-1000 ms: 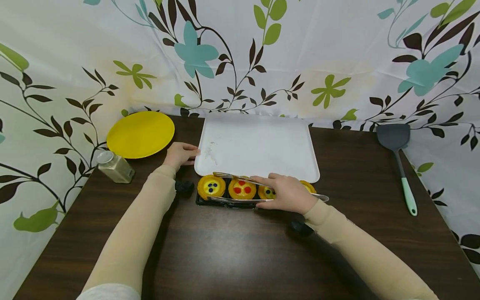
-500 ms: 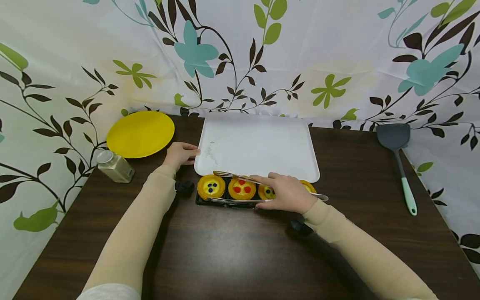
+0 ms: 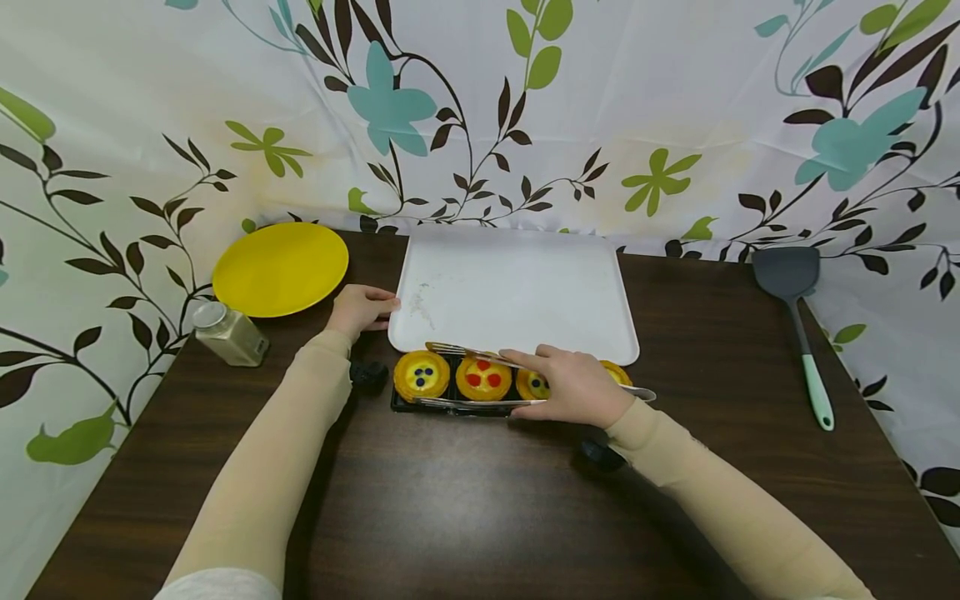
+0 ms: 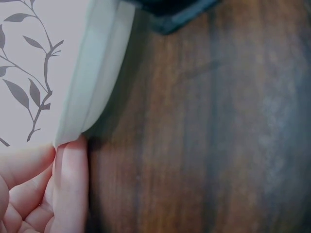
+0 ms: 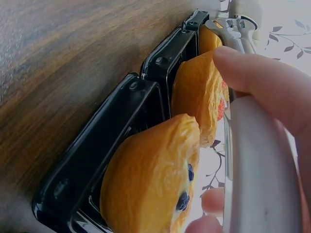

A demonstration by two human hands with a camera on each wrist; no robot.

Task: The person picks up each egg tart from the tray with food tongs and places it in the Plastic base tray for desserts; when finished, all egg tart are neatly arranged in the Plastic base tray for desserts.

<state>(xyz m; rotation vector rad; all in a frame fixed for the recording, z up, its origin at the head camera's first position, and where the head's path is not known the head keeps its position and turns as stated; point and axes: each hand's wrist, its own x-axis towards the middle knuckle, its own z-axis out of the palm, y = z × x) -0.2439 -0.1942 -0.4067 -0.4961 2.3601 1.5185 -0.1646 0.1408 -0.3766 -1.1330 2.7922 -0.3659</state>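
Note:
Between finger and thumb my left hand (image 3: pixel 360 308) pinches the left rim of the white tray (image 3: pixel 517 292); the left wrist view shows the fingertips (image 4: pixel 70 158) at that rim. My right hand (image 3: pixel 573 387) holds a pair of metal tongs (image 3: pixel 468 351) with a white handle (image 5: pixel 262 170). The tongs' spread arms reach left over the black plastic container (image 3: pixel 405 406). Their tips lie on either side of the leftmost blueberry tart (image 3: pixel 422 375); contact cannot be told. Beside it sit a red-fruit tart (image 3: pixel 483 380) and another blueberry tart (image 3: pixel 529 385). A further tart (image 3: pixel 618 373) is mostly hidden behind my hand.
A yellow plate (image 3: pixel 281 269) is at the back left, with a tilted spice jar (image 3: pixel 231 333) in front. On the right lies a grey spatula (image 3: pixel 798 325) with a mint handle. A patterned cloth (image 3: pixel 480 108) hangs behind the dark wooden table (image 3: pixel 465 500).

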